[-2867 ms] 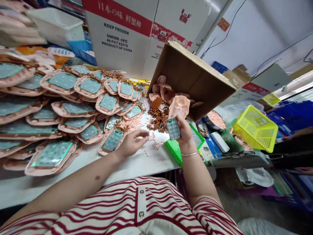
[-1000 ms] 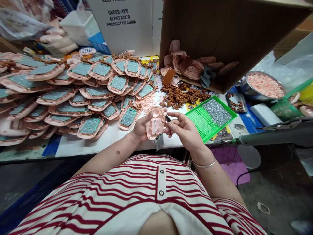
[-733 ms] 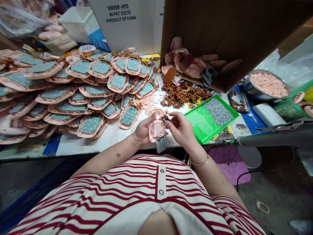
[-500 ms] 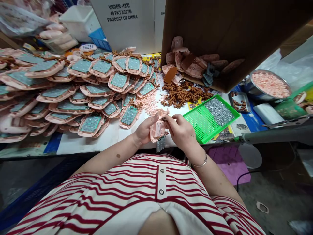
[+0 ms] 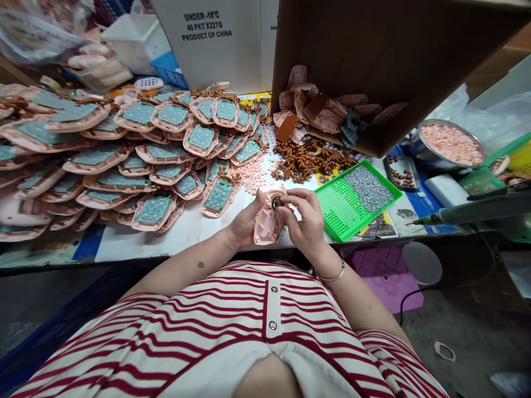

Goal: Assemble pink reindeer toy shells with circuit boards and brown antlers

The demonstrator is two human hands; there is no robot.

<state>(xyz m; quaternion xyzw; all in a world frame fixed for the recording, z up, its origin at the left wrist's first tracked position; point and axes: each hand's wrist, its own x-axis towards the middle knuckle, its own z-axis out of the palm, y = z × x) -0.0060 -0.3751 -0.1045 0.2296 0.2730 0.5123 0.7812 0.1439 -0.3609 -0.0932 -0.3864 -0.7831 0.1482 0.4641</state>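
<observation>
My left hand [image 5: 244,222] is closed around the left edge of a pink plastic shell [image 5: 263,235], with its open inside facing up. At the shell's upper part, my right hand [image 5: 306,220] pinches a small dark round part [image 5: 276,203], which looks like a little speaker. Thin wires run down inside the shell. The circuit board that belongs to them is mostly hidden by my right hand. Just left lies a finished-looking pink shell with a grey-green circuit board [image 5: 219,194] and brown antler pieces on top.
Stacked shells with boards [image 5: 141,179] cover the left side. Brown antler pieces [image 5: 309,160] lie behind my hands. A green tray [image 5: 338,235] of screws stands right, near an electric screwdriver [image 5: 440,217]. A cardboard box [image 5: 352,50] holds more shells; a metal bowl [image 5: 418,146] holds pink bits.
My right hand has turned, and the dark round part now shows at the shell's top. The circuit board that hung below the shell is out of sight. The screwdriver at right has shifted.
</observation>
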